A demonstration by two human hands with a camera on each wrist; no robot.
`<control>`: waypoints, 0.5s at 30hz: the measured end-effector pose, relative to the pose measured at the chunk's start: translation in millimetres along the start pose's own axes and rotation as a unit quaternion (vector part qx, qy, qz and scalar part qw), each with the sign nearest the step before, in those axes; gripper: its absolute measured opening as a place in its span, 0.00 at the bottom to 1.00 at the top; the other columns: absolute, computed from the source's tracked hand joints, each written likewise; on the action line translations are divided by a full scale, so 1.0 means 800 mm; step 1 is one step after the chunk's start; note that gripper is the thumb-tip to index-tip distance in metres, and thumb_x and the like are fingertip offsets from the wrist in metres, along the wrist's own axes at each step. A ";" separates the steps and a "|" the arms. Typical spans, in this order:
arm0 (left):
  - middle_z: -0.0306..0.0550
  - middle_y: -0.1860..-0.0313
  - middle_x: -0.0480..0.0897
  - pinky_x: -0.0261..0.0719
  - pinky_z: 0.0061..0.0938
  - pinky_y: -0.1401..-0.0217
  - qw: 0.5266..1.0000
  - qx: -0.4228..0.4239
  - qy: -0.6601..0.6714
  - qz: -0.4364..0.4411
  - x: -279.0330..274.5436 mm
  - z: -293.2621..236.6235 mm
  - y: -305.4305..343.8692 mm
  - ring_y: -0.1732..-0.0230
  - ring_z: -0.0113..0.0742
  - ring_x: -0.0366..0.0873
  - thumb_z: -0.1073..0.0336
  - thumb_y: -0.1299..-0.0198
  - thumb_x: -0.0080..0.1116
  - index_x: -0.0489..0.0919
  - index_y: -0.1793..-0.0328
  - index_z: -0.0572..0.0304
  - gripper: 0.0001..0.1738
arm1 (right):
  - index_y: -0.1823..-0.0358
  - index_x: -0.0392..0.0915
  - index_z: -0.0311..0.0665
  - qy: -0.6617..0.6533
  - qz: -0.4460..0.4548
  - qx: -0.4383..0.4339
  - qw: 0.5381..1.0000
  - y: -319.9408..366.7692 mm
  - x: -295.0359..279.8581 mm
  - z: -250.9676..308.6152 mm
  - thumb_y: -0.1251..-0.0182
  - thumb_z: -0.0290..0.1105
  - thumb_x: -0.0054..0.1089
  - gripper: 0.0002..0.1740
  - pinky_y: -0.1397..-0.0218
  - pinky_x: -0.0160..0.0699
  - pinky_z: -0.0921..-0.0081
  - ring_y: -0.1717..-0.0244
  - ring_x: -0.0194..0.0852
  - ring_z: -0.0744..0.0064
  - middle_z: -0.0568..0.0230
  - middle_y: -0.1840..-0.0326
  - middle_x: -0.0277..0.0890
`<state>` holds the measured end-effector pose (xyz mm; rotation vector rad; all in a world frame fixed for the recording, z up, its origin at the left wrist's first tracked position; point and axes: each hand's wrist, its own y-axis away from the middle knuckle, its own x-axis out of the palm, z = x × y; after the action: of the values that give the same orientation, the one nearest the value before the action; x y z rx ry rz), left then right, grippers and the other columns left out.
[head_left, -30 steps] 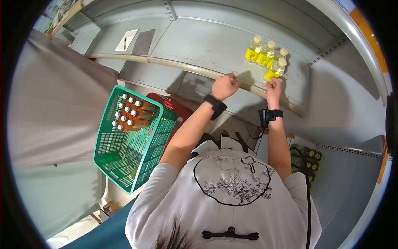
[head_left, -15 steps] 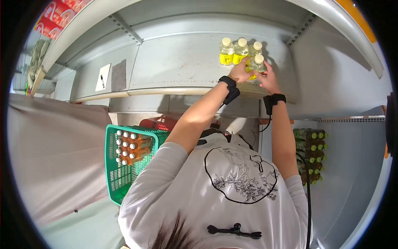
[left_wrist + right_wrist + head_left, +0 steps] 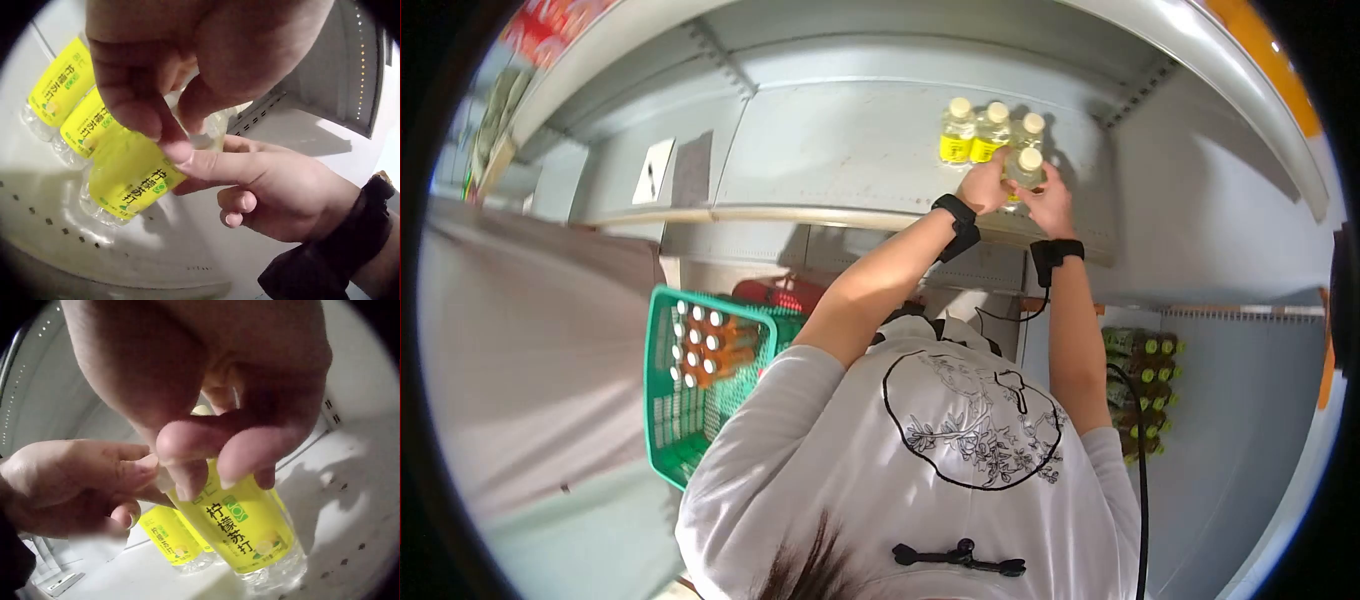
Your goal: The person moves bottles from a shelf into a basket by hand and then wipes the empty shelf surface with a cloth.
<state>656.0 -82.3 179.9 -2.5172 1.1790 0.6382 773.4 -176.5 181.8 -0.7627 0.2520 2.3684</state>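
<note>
Four clear bottles with yellow labels and pale caps stand grouped on a grey shelf (image 3: 830, 150). Both hands are at the front bottle (image 3: 1027, 170), which is upright by the shelf's front edge. My left hand (image 3: 980, 188) grips its left side, fingers and thumb bent at the upper label in the left wrist view. From the right, my right hand (image 3: 1054, 207) holds the same bottle; its thumb lies across the label (image 3: 134, 181). The other bottles (image 3: 990, 130) are just behind and to the left. In the right wrist view, the fingers hide this bottle's top (image 3: 247, 534).
Below left, a green basket (image 3: 650, 390) holds several orange-brown bottles (image 3: 712, 345) with white caps. White paper with a pen (image 3: 653, 172) and a grey cloth (image 3: 692, 170) lie on the shelf's left. Dark bottles with green caps (image 3: 1140, 385) stand low at right.
My left hand has moved from the shelf edge to the front bottle, and my right hand has closed around it too. The head view has turned, then shifted slightly.
</note>
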 end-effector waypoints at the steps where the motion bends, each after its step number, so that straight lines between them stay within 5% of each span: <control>1: 0.64 0.59 0.78 0.76 0.36 0.59 0.999 0.026 -0.023 -0.022 -0.008 -0.008 0.013 0.62 0.52 0.79 0.72 0.50 0.57 0.57 0.36 0.65 0.34 | 0.45 0.66 0.36 0.002 0.021 -0.012 1.000 0.003 0.000 0.005 0.57 0.36 0.69 0.35 0.60 0.75 0.70 0.66 0.79 0.66 0.54 0.64 0.78; 2: 0.64 0.59 0.77 0.74 0.39 0.55 0.998 0.014 -0.027 -0.049 -0.013 -0.015 0.021 0.54 0.58 0.75 0.71 0.51 0.58 0.59 0.37 0.64 0.33 | 0.45 0.66 0.36 0.021 0.014 0.001 1.000 0.005 0.000 0.011 0.58 0.36 0.70 0.36 0.61 0.75 0.70 0.66 0.79 0.66 0.54 0.66 0.78; 7: 0.66 0.59 0.77 0.73 0.42 0.56 0.988 -0.024 -0.038 -0.146 -0.061 -0.039 0.086 0.56 0.59 0.75 0.69 0.51 0.59 0.61 0.39 0.61 0.31 | 0.45 0.66 0.36 0.067 0.068 -0.016 0.995 0.035 0.010 0.088 0.57 0.35 0.68 0.35 0.61 0.75 0.71 0.66 0.79 0.66 0.56 0.68 0.78; 12: 0.62 0.62 0.78 0.73 0.44 0.58 0.954 -0.096 -0.022 -0.282 -0.089 -0.046 0.184 0.60 0.61 0.75 0.69 0.52 0.59 0.60 0.40 0.59 0.32 | 0.45 0.66 0.37 -0.038 0.175 -0.246 0.953 0.064 0.064 0.122 0.57 0.34 0.69 0.34 0.58 0.73 0.69 0.64 0.77 0.68 0.58 0.65 0.77; 15: 0.62 0.63 0.78 0.72 0.45 0.59 0.923 -0.147 -0.019 -0.355 -0.100 -0.048 0.255 0.60 0.61 0.75 0.69 0.51 0.58 0.60 0.40 0.59 0.31 | 0.45 0.66 0.38 0.027 0.243 -0.227 0.943 0.103 0.100 0.156 0.58 0.35 0.70 0.35 0.58 0.72 0.70 0.63 0.75 0.68 0.60 0.63 0.76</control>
<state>462.5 -174.1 238.4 -2.8785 0.0949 0.6821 614.1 -155.6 235.8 -1.0776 -0.1096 2.9269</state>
